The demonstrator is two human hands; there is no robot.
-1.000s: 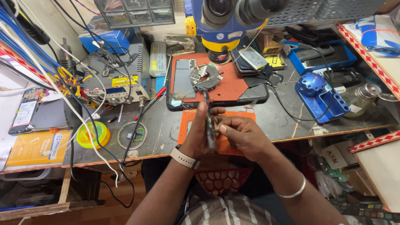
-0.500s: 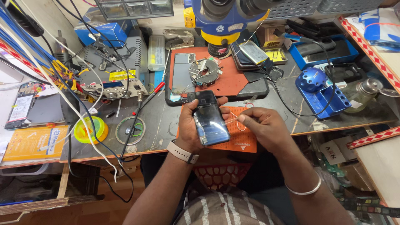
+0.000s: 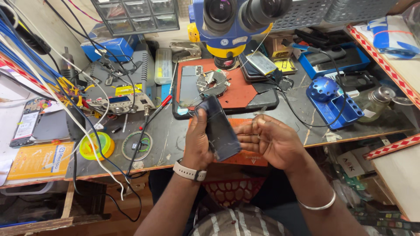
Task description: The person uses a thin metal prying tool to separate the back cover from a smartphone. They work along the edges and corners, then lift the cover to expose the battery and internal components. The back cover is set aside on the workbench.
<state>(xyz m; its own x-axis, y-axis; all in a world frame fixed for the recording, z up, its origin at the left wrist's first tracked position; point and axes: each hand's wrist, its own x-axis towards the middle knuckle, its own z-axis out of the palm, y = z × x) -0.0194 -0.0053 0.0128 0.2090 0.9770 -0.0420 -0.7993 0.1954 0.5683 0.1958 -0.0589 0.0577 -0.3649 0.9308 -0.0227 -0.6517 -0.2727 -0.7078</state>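
My left hand [image 3: 197, 142] grips a dark smartphone [image 3: 220, 130] by its left edge, holding it tilted above the front of the workbench. A watch with a pale strap sits on that wrist. My right hand [image 3: 267, 140] is beside the phone's right edge, fingers curled, with something thin pinched between thumb and fingertips; I cannot make out what it is. A metal bangle is on the right wrist. Under both hands lies a small orange mat [image 3: 245, 155].
Behind the hands is a red work mat [image 3: 245, 94] with a phone part and a round metal holder. A blue-yellow microscope [image 3: 232, 22] hangs above. A soldering station [image 3: 120, 98], cables, solder wire rolls [image 3: 137, 145] at left; blue tool stand [image 3: 332, 102] at right.
The phone, seen edge-on a second ago, has been turned face up and tilted. My right hand shifted from on top of it to its right side.
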